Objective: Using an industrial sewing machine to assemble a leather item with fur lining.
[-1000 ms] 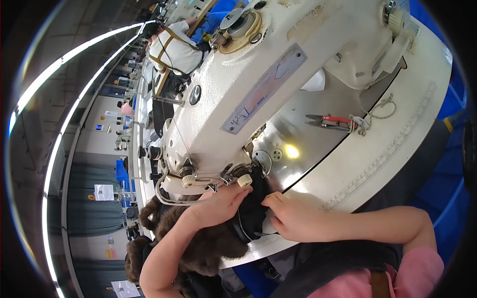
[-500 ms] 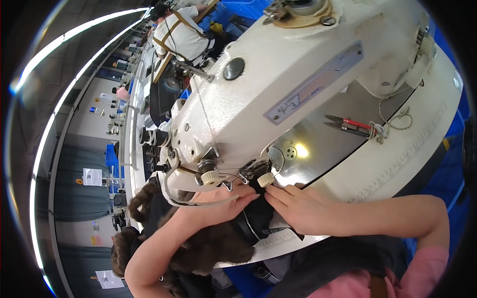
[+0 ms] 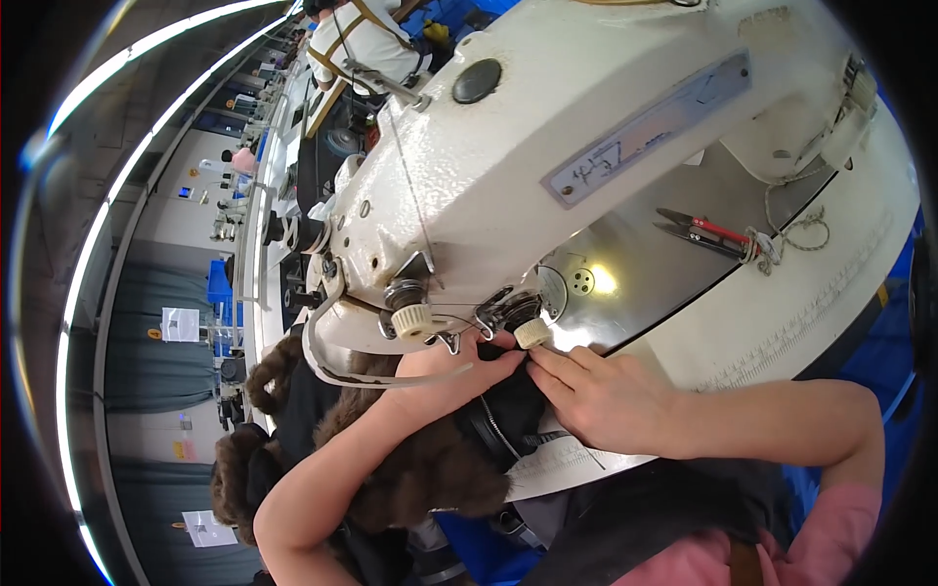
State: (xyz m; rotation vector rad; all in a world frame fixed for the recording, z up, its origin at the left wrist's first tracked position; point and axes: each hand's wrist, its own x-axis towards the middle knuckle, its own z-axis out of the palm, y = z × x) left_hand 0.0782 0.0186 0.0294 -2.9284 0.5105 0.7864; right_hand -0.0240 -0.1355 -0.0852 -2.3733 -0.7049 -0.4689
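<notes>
A white sewing machine (image 3: 498, 166) fills the middle, its needle end low over a black garment piece (image 3: 503, 410) with a metal zipper (image 3: 495, 422) and brown fur (image 3: 420, 474). My left hand (image 3: 449, 371), partly behind a curved pale guard (image 3: 332, 371), pinches the black cloth close to the needle area. From the other side my right hand (image 3: 611, 396) has its fingers pressed together, bent onto the cloth's edge just below a cream tension knob (image 3: 532, 333). The needle and some fingertips are hidden behind the machine's fittings.
Red-handled thread snips (image 3: 705, 234), tied with a grey cord (image 3: 809, 232), lie on the metal bed plate. Ruler marks run along the white table edge (image 3: 782, 337). More fur trim (image 3: 239, 474) hangs at the left. Another person (image 3: 366, 44) sits at the far end.
The head view has shifted a little, so the machine appears slightly lower and to the right. My right fingers are more bent. Both hands stay at the cloth by the needle area.
</notes>
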